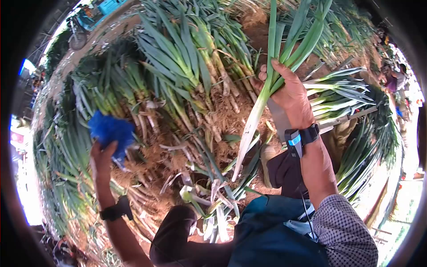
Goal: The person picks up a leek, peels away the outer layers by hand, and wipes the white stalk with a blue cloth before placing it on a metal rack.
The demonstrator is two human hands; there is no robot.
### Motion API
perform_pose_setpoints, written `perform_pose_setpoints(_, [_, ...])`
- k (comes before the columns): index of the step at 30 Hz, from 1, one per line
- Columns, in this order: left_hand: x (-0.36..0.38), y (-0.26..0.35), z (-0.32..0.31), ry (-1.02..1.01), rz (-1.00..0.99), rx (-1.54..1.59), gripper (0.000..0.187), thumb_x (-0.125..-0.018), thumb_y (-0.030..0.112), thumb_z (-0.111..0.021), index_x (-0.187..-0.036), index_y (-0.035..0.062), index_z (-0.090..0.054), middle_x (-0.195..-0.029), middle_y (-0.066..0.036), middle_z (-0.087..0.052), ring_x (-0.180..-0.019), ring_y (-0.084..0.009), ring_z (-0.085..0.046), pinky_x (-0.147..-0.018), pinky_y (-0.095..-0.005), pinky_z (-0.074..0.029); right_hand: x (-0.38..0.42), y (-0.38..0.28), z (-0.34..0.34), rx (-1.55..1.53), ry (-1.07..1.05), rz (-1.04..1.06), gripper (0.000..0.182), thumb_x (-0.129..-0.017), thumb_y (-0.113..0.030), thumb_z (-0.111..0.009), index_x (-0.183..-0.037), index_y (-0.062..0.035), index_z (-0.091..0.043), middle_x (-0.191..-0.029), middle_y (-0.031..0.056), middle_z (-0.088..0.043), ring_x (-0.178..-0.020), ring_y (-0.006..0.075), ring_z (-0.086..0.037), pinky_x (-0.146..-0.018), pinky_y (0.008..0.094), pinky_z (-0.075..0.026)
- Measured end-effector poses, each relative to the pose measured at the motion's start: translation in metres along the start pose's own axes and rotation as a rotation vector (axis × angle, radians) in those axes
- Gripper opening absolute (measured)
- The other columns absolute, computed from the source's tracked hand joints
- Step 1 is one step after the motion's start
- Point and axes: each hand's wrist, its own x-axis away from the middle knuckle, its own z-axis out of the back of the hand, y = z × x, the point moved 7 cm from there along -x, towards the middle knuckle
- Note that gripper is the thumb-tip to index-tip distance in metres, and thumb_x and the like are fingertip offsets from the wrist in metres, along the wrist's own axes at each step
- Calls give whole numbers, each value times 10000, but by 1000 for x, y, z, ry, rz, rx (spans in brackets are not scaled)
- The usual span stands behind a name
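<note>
My right hand [287,91] is wrapped round a leek [252,129] near where its white stalk turns into green leaves. The leaves point up and away, and the pale root end hangs down toward my knees. On the left, my left hand [103,155] has its fingers closed at the lower edge of a crumpled blue bundle [111,133], which is blurred and looks like thin cloth or plastic. This bundle is held over the heaped leeks [147,120]. Loose trimmed leaves and stalks [213,200] lie on the ground between my legs.
Cleaned leeks [338,95] lie in a stack to the right, beside a bar [356,115]. More leeks [178,49] with soil-covered roots are piled ahead and to the left. A blue vehicle [95,15] stands at the far left. My shoe [268,164] is below my right hand.
</note>
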Motion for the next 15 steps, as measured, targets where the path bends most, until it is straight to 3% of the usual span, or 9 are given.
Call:
perform_pose_setpoints(1, [14,42,-24,-80,66,28,369,-835,175,-781,-1131,-20,-680,-1005,-92,-727,-859,-166,-690,-777,-283,-546,2,2,-4,-33,-24,-12,157,-915,-203,-710,-982,-80,-638,-841,77,-639,-766,217,-637,-894,497,-540])
perform_pose_setpoints(3, [51,132,-83,-236,165,-331,357,-818,263,-810,-1048,6,-720,-904,-79,-730,-762,-155,-682,-720,-294,-544,1,11,-13,-102,-83,-43,167,-915,-202,-711,-997,-81,-630,-842,78,-635,-761,214,-634,-872,487,-546])
perform_pose_setpoints(4, [58,111,-122,-398,107,-263,394,-825,325,-814,-1073,35,-715,-901,-79,-728,-787,-159,-691,-709,-310,-560,4,16,-23,-168,-126,-33,183,-935,-225,-690,-1015,-83,-607,-837,78,-622,-737,214,-618,-801,464,-550])
perform_pose_setpoints(5, [85,152,-152,-475,222,-383,349,-861,307,-780,-1066,32,-714,-889,-76,-714,-740,-152,-661,-680,-281,-532,8,23,-32,-208,-142,-65,190,-942,-239,-683,-1015,-85,-598,-836,80,-618,-731,215,-612,-782,458,-546])
perform_pose_setpoints(7, [110,128,-217,-580,165,55,324,-915,310,-732,-1081,33,-701,-895,-50,-710,-731,-133,-646,-671,-259,-531,16,33,-47,-270,-171,-112,205,-956,-265,-667,-1013,-88,-580,-834,83,-611,-718,217,-600,-743,446,-538])
perform_pose_setpoints(10, [122,150,-236,-491,148,589,295,-947,272,-696,-1113,29,-689,-925,-44,-720,-757,-126,-662,-698,-247,-542,28,44,-58,-304,-183,-129,227,-969,-294,-649,-1022,-97,-549,-815,86,-583,-703,218,-570,-709,419,-511])
perform_pose_setpoints(13, [128,179,-215,-441,295,900,254,-967,247,-673,-1077,20,-701,-898,-20,-716,-750,-81,-674,-672,-232,-562,37,45,-62,-335,-223,-189,314,-963,-382,-639,-991,-78,-567,-841,95,-585,-705,205,-534,-703,401,-455])
perform_pose_setpoints(14, [124,176,-209,-405,311,907,228,-956,215,-674,-1060,15,-706,-888,-28,-719,-716,-93,-677,-613,-228,-553,41,44,-64,-341,-245,-197,320,-968,-394,-629,-986,-81,-565,-841,98,-584,-704,206,-532,-701,403,-452])
perform_pose_setpoints(15, [119,174,-197,-372,257,785,246,-944,204,-679,-1093,9,-696,-929,-45,-724,-755,-112,-689,-654,-241,-561,44,42,-67,-347,-268,-205,327,-972,-406,-618,-981,-84,-564,-840,100,-583,-702,208,-530,-700,405,-450])
